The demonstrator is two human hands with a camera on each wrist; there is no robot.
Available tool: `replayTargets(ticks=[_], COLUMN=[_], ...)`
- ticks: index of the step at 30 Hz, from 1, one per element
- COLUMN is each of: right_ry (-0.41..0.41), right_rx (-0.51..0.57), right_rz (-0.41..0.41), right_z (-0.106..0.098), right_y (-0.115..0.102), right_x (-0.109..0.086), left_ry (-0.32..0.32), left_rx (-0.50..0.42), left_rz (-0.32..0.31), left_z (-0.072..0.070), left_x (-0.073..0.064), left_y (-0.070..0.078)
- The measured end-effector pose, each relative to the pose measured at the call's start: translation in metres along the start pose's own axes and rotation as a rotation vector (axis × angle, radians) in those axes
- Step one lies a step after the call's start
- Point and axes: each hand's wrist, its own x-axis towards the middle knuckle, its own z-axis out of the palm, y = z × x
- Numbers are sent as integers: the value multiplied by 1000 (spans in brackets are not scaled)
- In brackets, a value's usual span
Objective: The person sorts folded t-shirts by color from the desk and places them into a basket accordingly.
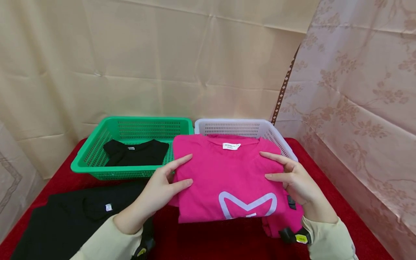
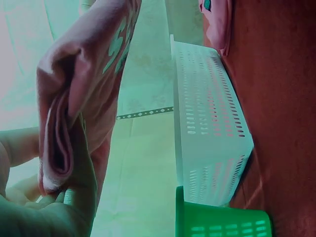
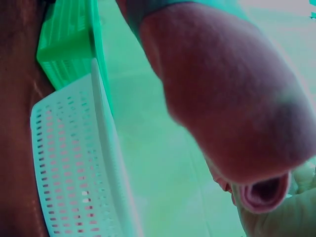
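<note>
Both hands hold up a folded pink T-shirt (image 1: 224,173) by its sides, above the table and in front of the baskets. It has a white neck label and part of a pale printed outline. The left hand (image 1: 157,191) grips one side, thumb and a finger lying on the front. In the left wrist view, its other fingers curl under the rolled fabric (image 2: 81,94). At the opposite side the right hand (image 1: 300,180) grips likewise. The right wrist view shows the folded edge (image 3: 237,98) close up, hiding most of that hand.
A white basket (image 1: 232,122) stands behind the T-shirt, partly hidden. Left of it, a green basket (image 1: 117,169) contains a black shirt (image 1: 139,154). Black clothing (image 1: 71,213) lies at the left of the red-covered table. Another pink garment (image 1: 279,221) lies by the right wrist.
</note>
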Motion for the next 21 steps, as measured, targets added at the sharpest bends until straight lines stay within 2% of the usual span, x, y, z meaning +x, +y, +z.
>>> replayTargets(ticks=[8,12,16,21], right_ry=[45,52,81,172], right_rx=[-3,16,20,29], right_rz=[30,17,3,13], right_z=[-10,-15,-18,-21], right_y=[-10,-16,-21,-30], right_x=[13,22,32,42], left_ry=[-17,-12,21,75], left_rx=[-69,-101,-93,-124], left_rz=[32,45,53,64], left_z=[0,1,1,1], left_x=[22,34,45,56], left_y=[4,8,12,15])
